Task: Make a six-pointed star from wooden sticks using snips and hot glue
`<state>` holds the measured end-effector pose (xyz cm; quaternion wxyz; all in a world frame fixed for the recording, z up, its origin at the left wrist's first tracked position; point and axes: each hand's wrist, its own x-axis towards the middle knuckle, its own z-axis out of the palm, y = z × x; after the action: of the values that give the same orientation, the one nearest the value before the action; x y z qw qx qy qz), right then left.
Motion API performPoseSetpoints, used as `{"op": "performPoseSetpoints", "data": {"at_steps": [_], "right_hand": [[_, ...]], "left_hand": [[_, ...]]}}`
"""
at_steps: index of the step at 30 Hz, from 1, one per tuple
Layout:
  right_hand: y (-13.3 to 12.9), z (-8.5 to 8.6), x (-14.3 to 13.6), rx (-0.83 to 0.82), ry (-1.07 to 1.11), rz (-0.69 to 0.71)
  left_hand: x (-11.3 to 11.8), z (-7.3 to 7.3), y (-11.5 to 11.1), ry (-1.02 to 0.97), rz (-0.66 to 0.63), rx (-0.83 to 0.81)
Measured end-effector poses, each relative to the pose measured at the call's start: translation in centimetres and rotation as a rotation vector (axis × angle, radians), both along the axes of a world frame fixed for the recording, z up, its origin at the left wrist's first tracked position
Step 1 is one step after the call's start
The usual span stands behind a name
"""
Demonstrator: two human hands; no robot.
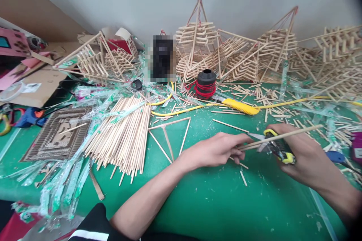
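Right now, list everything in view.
Stick structures: several, tan, along wall
Stick pile: one, tan, centre left
Stick frame: one, tan, beside pile
Short sticks: many, tan, back right
Held stick: one, tan, right
Cutters: one, black-yellow, right
Spool: one, black-red, centre
Bladed tool: one, yellow, beside spool
Cable: apparently one, yellow, behind frame
Plastic strips: many, clear-green, scattered
Cardboard: several, brown, left
Carton: one, red-white, back left
Boxy object: one, pink, far left
Blurred object: one, black, near wall
Table: one, green, underneath
Left hand: one, bare, on stick
Right hand: one, bare, on cutters
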<state>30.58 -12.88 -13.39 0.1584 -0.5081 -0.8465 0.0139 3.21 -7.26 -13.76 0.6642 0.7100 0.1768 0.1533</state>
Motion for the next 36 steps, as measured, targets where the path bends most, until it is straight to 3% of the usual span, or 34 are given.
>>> {"op": "performPoseSetpoints", "data": {"at_steps": [4, 7, 11, 17, 22, 30, 36], "right_hand": [[-0.8, 1.1, -2.3, -0.072, 0.230, -0.163], [-0.9, 2.5, -4.3, -0.237, 0.415, -0.212], [-0.8, 3.5, -6.2, -0.430, 0.580, -0.257], [-0.1, 2.7, -6.8, -0.522, 0.679, -0.243], [-0.4, 1.9, -6.3, -0.515, 0.685, -0.322], [-0.9, 2.6, -6.9, -0.498, 0.699, -0.439], [-1.2, 2.3, -6.1, -0.455, 0.672, -0.337]], "left_hand": [[-0.5, 3.5, -1.0, -0.055, 0.215, -0.146], [-0.8, 6.0, -1.9, -0.140, 0.380, -0.376], [-1.5, 8.1, -2.1, -0.184, 0.369, -0.704], [-2.2, 7.6, -0.8, -0.209, 0.364, -0.909], [-1.6, 6.7, -0.3, -0.291, 0.281, -1.033], [-1.5, 6.6, 0.5, -0.288, 0.226, -1.027], [-1.5, 7.3, 0.4, -0.246, 0.252, -1.007]]}}
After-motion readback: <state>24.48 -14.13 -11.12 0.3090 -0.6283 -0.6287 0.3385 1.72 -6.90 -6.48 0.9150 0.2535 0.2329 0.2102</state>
